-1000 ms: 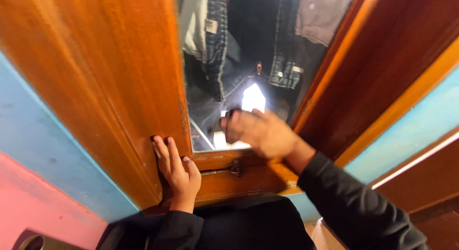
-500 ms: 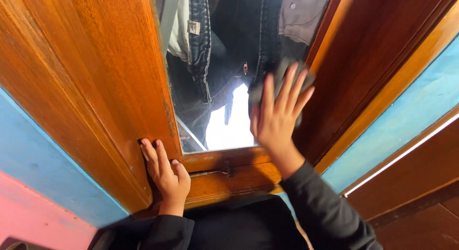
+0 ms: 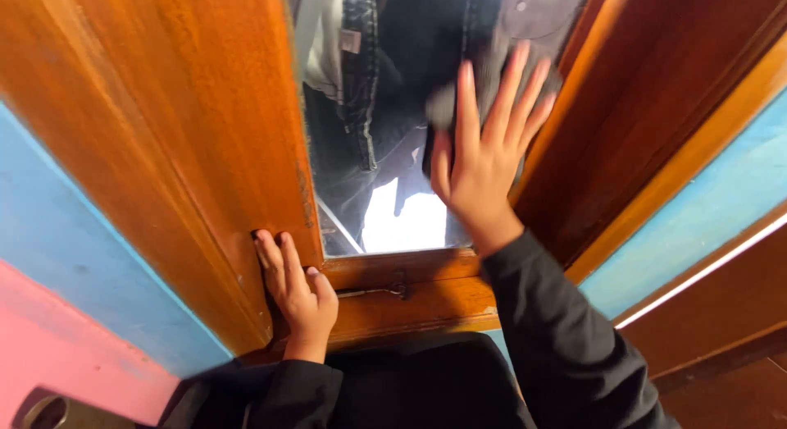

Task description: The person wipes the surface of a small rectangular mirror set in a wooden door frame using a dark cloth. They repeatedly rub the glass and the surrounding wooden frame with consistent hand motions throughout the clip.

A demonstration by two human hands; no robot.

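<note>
My right hand (image 3: 484, 150) hides most of the blurred grey cloth (image 3: 443, 109); the mirror (image 3: 385, 150) runs off the top edge.

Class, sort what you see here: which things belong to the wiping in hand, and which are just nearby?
In use: right hand, dark cloth, mirror, left hand, wooden frame.
Nearby only: metal latch, blue wall, pink wall.

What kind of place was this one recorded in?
Probably a room in a home: a varnished wooden-framed mirror reflects hanging denim clothes, and blue and pink painted walls flank it. The right hand presses a dark cloth on the glass.
</note>
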